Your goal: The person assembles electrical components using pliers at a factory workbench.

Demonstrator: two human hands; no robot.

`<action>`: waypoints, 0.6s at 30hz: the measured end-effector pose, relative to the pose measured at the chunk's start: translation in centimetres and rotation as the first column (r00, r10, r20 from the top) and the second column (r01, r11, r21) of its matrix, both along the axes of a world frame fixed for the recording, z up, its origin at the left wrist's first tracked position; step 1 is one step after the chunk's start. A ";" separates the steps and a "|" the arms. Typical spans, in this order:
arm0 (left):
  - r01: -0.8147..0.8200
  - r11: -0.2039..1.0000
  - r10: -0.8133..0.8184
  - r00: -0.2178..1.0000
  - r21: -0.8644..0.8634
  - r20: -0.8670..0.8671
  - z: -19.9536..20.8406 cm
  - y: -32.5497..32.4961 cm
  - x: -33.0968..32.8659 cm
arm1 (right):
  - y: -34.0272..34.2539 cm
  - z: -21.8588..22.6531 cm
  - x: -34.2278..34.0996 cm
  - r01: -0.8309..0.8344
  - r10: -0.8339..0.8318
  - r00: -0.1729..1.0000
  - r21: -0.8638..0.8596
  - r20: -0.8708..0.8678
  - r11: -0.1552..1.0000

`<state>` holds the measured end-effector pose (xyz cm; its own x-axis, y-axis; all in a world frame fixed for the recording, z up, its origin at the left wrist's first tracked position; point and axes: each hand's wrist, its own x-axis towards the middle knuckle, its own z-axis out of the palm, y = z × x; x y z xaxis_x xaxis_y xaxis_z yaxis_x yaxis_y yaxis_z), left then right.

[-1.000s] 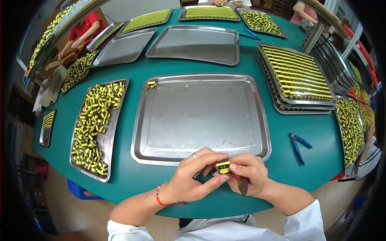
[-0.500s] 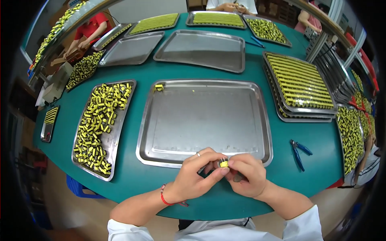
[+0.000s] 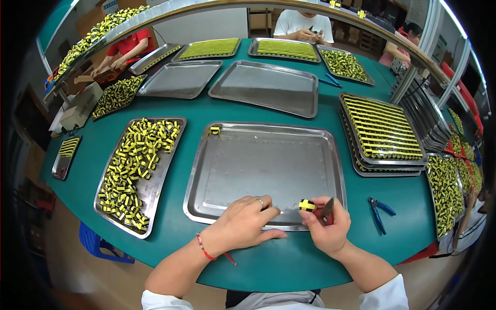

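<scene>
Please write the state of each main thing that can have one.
Small yellow-and-black block: pinched in right hand.
Dark-tipped red tool: also held there.
Left hand: thumb and index finger apart, nothing seen between.
Central rectangular metal tray: holds another block, far-left corner.
Left rectangular metal tray: partly filled, blocks jumbled.
Stacked metal trays, right: top filled with yellow rows.
Blue-handled pliers: lying on green table, handles spread.
</scene>
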<state>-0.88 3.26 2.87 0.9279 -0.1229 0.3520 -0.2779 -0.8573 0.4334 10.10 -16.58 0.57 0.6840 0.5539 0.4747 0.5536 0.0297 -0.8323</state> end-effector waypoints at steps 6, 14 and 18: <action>0.110 0.992 -0.109 0.994 0.060 -0.015 -1.4 -0.6 0.4 | 0.1 0.4 0.6 -0.031 0.050 0.933 0.060 -0.355 0.998; 0.140 0.990 -0.141 0.986 0.021 0.090 -1.7 -1.4 0.2 | 0.0 0.4 0.9 -0.067 0.065 0.911 0.009 -0.408 0.998; 0.135 0.991 -0.136 0.988 0.021 0.074 -2.1 -0.9 0.2 | 1.0 1.1 1.2 -0.122 0.107 0.919 -0.016 -0.379 0.992</action>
<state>-0.65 2.39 0.78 0.8734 -0.2516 0.4170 -0.4231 -0.8160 0.3939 11.28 -15.61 1.69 0.7388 0.6518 0.1711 0.1935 0.0380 -0.9804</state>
